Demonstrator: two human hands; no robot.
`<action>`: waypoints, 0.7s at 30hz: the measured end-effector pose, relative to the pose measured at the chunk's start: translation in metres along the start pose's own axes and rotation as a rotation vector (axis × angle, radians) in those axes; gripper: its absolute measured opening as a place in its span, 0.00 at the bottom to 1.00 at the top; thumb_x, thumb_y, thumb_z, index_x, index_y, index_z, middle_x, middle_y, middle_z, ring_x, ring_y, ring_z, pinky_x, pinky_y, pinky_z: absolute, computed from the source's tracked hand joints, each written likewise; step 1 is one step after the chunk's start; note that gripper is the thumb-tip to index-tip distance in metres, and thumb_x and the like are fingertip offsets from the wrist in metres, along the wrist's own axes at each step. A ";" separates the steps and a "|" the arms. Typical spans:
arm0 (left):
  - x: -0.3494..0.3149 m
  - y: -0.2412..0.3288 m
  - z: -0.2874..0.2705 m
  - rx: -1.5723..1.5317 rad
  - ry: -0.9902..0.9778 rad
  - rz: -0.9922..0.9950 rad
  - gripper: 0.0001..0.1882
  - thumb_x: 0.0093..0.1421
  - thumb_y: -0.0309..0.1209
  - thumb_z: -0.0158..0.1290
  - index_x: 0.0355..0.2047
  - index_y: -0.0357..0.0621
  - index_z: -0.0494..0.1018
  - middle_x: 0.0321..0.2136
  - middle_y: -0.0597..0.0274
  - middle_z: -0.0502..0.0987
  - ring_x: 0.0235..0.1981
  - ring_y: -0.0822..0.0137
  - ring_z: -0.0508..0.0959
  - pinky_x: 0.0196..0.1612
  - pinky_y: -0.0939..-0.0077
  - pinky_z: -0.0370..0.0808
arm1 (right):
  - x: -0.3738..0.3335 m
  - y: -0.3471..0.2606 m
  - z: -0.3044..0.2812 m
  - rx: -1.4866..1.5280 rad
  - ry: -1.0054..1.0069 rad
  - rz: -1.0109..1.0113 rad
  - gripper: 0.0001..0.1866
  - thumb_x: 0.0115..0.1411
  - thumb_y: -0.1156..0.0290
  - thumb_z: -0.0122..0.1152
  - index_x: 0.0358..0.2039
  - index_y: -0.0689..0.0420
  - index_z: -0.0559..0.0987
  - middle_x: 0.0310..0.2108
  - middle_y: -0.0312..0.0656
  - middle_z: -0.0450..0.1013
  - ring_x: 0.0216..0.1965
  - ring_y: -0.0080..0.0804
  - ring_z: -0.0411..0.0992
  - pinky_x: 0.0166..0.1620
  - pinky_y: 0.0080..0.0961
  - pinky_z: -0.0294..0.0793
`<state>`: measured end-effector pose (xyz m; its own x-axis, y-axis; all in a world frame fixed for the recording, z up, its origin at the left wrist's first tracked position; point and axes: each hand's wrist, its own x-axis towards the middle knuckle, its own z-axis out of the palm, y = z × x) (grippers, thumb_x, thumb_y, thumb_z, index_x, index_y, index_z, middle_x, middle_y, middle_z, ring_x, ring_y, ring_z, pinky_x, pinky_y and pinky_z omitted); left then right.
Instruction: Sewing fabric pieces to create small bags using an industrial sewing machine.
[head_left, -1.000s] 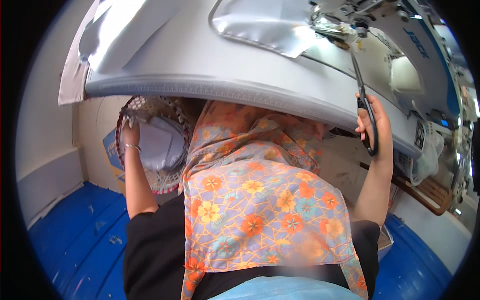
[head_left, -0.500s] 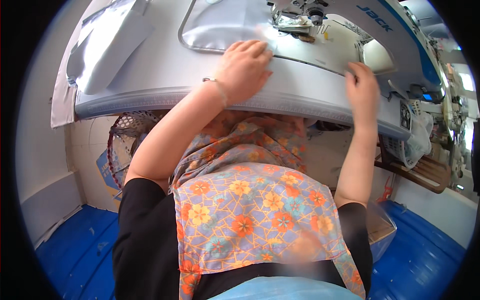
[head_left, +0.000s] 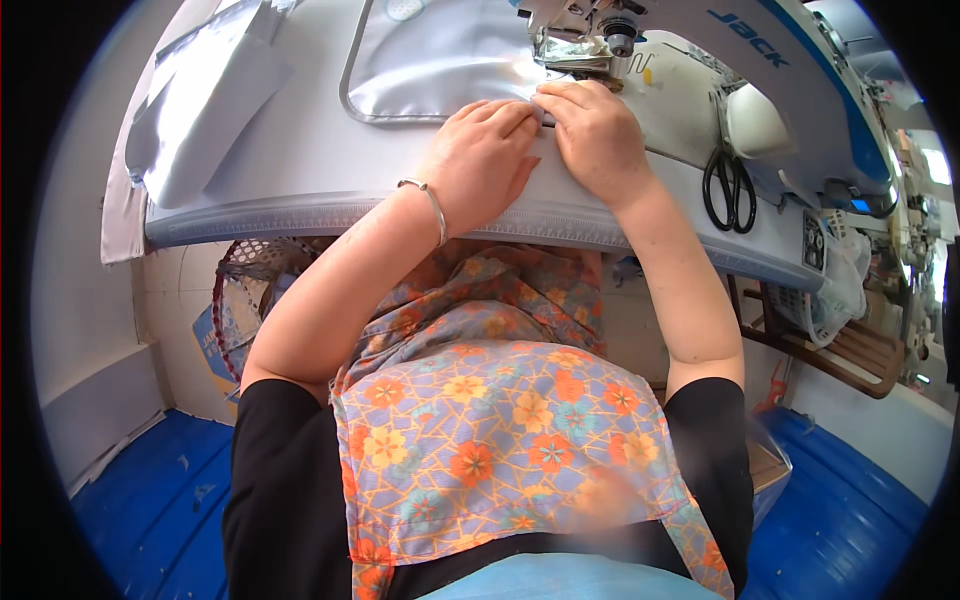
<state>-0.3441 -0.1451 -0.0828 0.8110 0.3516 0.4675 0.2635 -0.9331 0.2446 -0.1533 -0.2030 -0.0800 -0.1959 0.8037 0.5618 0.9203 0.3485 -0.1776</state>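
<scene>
A silver-grey sheet with a grey bound edge (head_left: 440,65) lies on the sewing machine's table, its right end by the needle area. My left hand (head_left: 480,150) rests on the sheet's near right edge, fingers pressed together and curled over it. Close beside it, my right hand (head_left: 598,135) pinches the same corner just in front of the presser foot. What lies under the fingertips is hidden. A sewing machine (head_left: 800,85), white and blue, stands over the right part of the table. Scissors with black handles (head_left: 728,190) lie right of my right hand, blades pointing away.
A stack of white and silvery sheets (head_left: 205,110) lies on the table's left end. A ruler strip (head_left: 330,212) runs along the front edge. A basket (head_left: 235,290) stands under the table, and a white basket with a plastic bag (head_left: 835,285) hangs at the right.
My right hand has moved left from the scissors to the sheet's corner, leaving the scissors in view. My left hand stays at the sheet's edge; the sheet has shifted slightly left and nearer.
</scene>
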 end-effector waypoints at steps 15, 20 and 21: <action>0.032 -0.042 0.008 -0.025 0.006 0.030 0.10 0.59 0.31 0.54 0.36 0.37 0.76 0.41 0.54 0.78 0.48 0.54 0.77 0.53 0.60 0.73 | 0.012 0.002 0.006 -0.114 -0.003 0.047 0.17 0.52 0.81 0.59 0.43 0.58 0.83 0.39 0.39 0.75 0.43 0.41 0.74 0.47 0.36 0.76; 0.048 -0.044 0.012 -0.114 -0.076 -0.120 0.11 0.57 0.28 0.53 0.39 0.37 0.76 0.41 0.52 0.78 0.48 0.52 0.77 0.54 0.60 0.73 | 0.013 0.000 0.000 -0.193 -0.064 0.086 0.17 0.56 0.79 0.59 0.47 0.57 0.82 0.40 0.43 0.74 0.43 0.44 0.73 0.48 0.38 0.74; 0.048 -0.045 0.011 -0.169 -0.138 -0.163 0.09 0.57 0.28 0.53 0.37 0.37 0.76 0.39 0.52 0.78 0.46 0.52 0.77 0.53 0.59 0.73 | 0.013 -0.001 0.001 -0.220 -0.080 0.094 0.17 0.57 0.79 0.58 0.48 0.57 0.81 0.40 0.43 0.74 0.43 0.45 0.73 0.48 0.38 0.73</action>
<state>-0.3109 -0.0870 -0.0809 0.8316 0.4715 0.2933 0.3146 -0.8353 0.4508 -0.1567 -0.1926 -0.0738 -0.1243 0.8660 0.4843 0.9856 0.1642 -0.0406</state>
